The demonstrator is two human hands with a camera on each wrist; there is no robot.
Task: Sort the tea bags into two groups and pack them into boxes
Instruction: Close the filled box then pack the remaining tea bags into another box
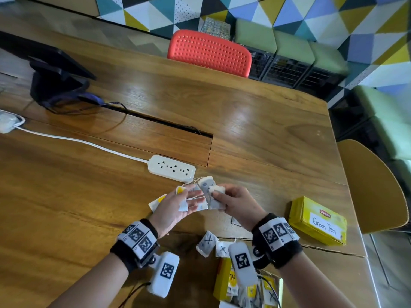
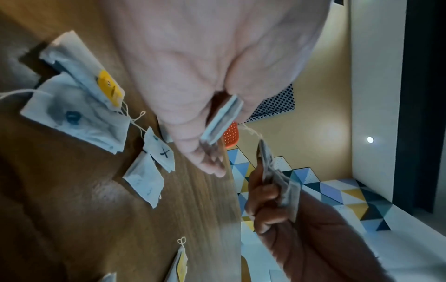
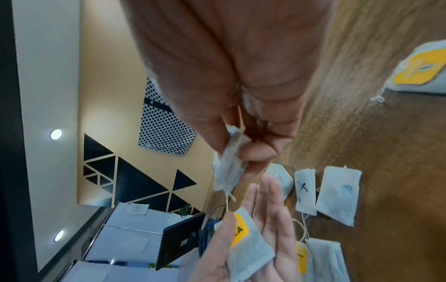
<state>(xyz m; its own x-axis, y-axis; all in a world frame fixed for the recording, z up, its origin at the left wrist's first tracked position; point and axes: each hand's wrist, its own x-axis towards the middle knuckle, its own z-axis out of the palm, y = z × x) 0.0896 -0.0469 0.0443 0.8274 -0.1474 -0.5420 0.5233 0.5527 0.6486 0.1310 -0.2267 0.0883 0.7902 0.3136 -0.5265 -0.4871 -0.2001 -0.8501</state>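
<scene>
Tea bags (image 1: 205, 184) under sorting: right hand (image 1: 239, 203) grip pinches several, left hand (image 1: 172, 211) pinches one; next likely calls for checking marks.

Wood table (image 1: 266, 130), tea bags (image 1: 206, 241), pwr strip (image 1: 171, 168), yellow box (image 1: 318, 221)

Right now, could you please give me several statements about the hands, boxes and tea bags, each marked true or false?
1. The Green Tea box is closed. True.
2. Both hands are empty. False: the left hand and the right hand both hold tea bags.
3. The power strip has a plug in it. False: its sockets are bare.
4. The open box nearest the person holds tea bags. True.
5. Loose X-marked bags lie on the table. True.
</scene>
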